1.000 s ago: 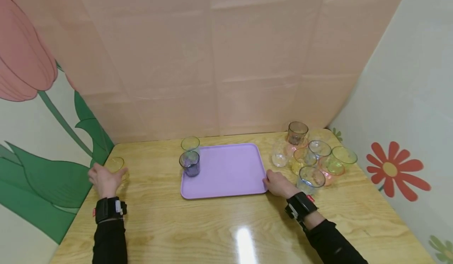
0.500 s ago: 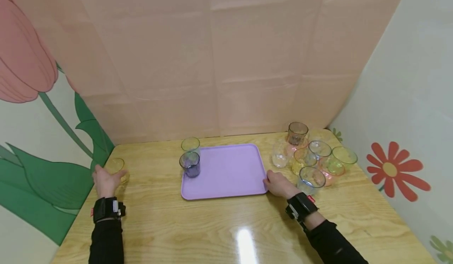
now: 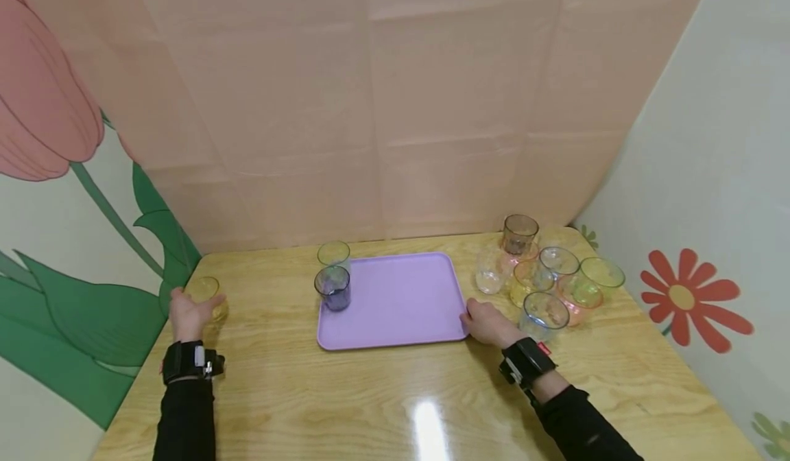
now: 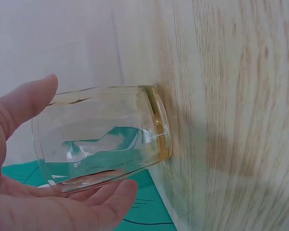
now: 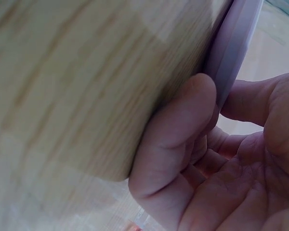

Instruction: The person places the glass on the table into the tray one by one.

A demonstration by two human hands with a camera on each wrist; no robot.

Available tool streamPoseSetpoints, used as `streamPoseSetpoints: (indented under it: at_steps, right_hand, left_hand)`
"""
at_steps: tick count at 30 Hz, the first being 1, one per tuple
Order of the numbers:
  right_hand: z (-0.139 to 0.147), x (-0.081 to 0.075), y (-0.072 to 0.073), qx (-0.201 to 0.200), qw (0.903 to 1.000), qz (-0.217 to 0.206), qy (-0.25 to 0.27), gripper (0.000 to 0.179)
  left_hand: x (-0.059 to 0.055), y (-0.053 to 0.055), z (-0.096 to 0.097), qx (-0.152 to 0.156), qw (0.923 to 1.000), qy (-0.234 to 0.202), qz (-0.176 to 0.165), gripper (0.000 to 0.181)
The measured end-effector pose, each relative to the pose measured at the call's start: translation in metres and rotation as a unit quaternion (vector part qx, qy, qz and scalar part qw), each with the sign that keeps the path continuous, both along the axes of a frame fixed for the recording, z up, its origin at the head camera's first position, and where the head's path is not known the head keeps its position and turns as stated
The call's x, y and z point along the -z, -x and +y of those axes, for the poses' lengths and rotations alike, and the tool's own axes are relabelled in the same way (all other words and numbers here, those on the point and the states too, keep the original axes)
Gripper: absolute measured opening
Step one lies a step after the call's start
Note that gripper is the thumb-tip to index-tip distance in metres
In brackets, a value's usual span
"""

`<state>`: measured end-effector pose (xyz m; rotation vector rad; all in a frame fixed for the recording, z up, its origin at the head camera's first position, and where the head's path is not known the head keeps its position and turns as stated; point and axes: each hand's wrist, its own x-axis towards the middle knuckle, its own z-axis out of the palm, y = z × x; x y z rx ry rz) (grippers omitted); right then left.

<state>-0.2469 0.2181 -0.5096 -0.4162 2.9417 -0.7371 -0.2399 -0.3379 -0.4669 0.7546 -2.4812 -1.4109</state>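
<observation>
At the table's left side my left hand (image 3: 188, 315) holds a pale yellow glass (image 3: 212, 293), thumb on one side and fingers on the other. The left wrist view has this glass (image 4: 101, 139) standing with its base at the wood. My right hand (image 3: 487, 322) pinches the near right corner of a lilac tray (image 3: 401, 300). In the right wrist view the curled fingers (image 5: 168, 130) are under the tray's edge (image 5: 231, 53), the thumb over it. A dark purple glass (image 3: 334, 293) stands on the tray's left part, with a green-rimmed glass (image 3: 334, 254) behind it.
Several coloured glasses crowd the table's right side, among them a blue-rimmed glass (image 3: 546, 313) close to my right wrist, a clear glass (image 3: 489, 279) and a brown glass (image 3: 520, 234). A pinkish covering (image 3: 370, 138) rises behind the table (image 3: 278, 392).
My left hand has shifted slightly right, closing in against the yellow glass. My right hand and the tray stay where they were.
</observation>
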Motion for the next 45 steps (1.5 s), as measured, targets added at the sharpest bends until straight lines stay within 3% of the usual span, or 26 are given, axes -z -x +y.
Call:
streamPoseSetpoints:
  at_steps: [5,9,15,19,23,29,32,40,45]
  right_hand:
    - [-0.001,0.001,0.0,0.001,1.0,-0.006,-0.004,0.016]
    - [-0.001,0.0,-0.001,0.001,1.0,-0.007,-0.004,0.016]
    - [0.0,-0.002,-0.002,-0.003,1.0,0.003,-0.005,0.016]
    - [-0.001,-0.002,-0.002,-0.007,0.9999,0.011,-0.003,0.017]
    - [0.0,-0.002,-0.002,-0.007,0.9999,0.014,-0.002,0.017]
    - [0.0,-0.003,-0.002,-0.004,0.9999,0.01,-0.004,0.016]
    - [0.0,-0.003,-0.003,-0.002,1.0,0.005,-0.004,0.016]
    - [0.0,-0.001,-0.003,-0.007,0.9999,0.013,-0.008,0.016]
    - [-0.001,-0.003,-0.003,-0.003,0.9999,0.007,-0.009,0.016]
  left_hand:
    - [0.004,-0.001,-0.003,-0.005,0.9999,-0.01,-0.002,0.097]
    - [0.008,-0.002,-0.001,-0.018,0.9995,-0.014,0.021,0.095]
    - [0.009,-0.001,0.008,-0.041,0.9941,-0.035,0.095,0.089]
    - [0.007,0.002,0.018,-0.035,0.9858,-0.067,0.15,0.082]
    - [0.007,0.004,0.033,0.003,0.9815,-0.097,0.165,0.079]
    - [0.005,0.003,0.06,0.117,0.9754,-0.109,0.152,0.08]
    - [0.005,0.002,0.072,0.151,0.9697,-0.112,0.156,0.078]
    - [0.011,0.003,0.096,0.174,0.9528,-0.165,0.187,0.07]
    - [0.009,-0.001,0.109,0.199,0.9449,-0.183,0.184,0.071]
